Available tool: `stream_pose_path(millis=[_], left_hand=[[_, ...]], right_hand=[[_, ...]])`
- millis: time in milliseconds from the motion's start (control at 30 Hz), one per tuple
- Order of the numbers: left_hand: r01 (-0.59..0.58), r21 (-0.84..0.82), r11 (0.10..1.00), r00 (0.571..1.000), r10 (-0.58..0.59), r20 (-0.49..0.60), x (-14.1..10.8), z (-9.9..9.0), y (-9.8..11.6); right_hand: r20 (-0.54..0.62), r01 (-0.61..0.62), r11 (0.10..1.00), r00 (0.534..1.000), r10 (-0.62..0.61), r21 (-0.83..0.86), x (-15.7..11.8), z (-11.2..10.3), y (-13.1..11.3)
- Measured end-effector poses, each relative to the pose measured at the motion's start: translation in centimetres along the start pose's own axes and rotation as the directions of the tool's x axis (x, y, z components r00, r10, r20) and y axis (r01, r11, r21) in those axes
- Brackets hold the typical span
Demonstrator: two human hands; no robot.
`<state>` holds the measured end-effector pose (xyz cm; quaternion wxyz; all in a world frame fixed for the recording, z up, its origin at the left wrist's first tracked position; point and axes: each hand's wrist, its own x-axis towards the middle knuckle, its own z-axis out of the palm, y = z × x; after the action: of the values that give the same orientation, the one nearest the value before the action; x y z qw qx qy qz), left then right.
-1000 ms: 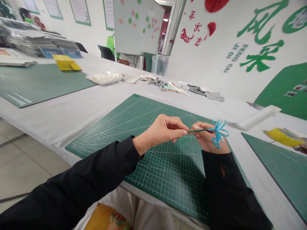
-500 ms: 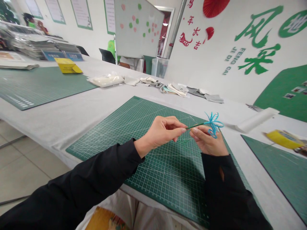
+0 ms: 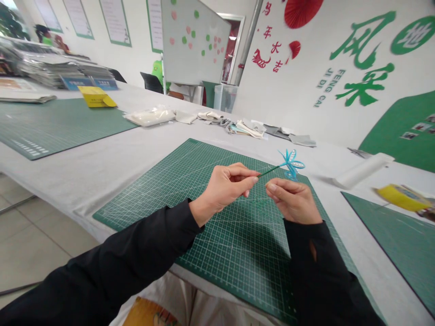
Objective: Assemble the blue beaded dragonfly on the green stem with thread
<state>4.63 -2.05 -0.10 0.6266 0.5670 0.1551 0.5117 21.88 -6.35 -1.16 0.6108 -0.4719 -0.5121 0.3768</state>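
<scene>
Blue flower: one, looped petals lined with pale beadlike dots, overlapping too much to count; held above the middle cutting mat.
Stem: one, thin, green, slanting up.
Left hand: thumb and fingers clamped on the stem, hiding its lower end.
Right hand: fingertips together just below the flower; anything between them cannot be made out.
Cutting mats: three, the left and right ones cut off.

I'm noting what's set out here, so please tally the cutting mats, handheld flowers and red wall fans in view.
Cutting mats: 3
Handheld flower: 1
Red wall fans: 2
Total: 6
</scene>
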Motion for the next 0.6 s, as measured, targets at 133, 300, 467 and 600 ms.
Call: stream_pose_path(millis=[133, 300, 467, 600], left_hand=[[0.012, -0.017, 1.000, 1.000, -0.013, -0.015, 0.1, -0.1, -0.1], [0.090, -0.082, 0.993, 0.995, -0.093, -0.032, 0.3, -0.4, -0.2], [0.200, -0.103, 0.974, 0.972, -0.210, -0.105, 0.8, -0.8, -0.3], [0.224, -0.127, 0.966, 0.949, -0.246, -0.199, 1.6, -1.5, -0.1]], right_hand=[[0.030, -0.017, 0.997, 0.999, 0.019, -0.079, 0.1, -0.3, 0.4], [0.153, -0.058, 0.979, 0.984, 0.089, -0.196, 0.1, -0.7, 0.8], [0.292, -0.046, 0.937, 0.944, 0.154, -0.346, -0.2, -0.2, -0.1], [0.277, -0.054, 0.899, 0.942, 0.190, -0.434, 0.0, -0.5, -0.3]])
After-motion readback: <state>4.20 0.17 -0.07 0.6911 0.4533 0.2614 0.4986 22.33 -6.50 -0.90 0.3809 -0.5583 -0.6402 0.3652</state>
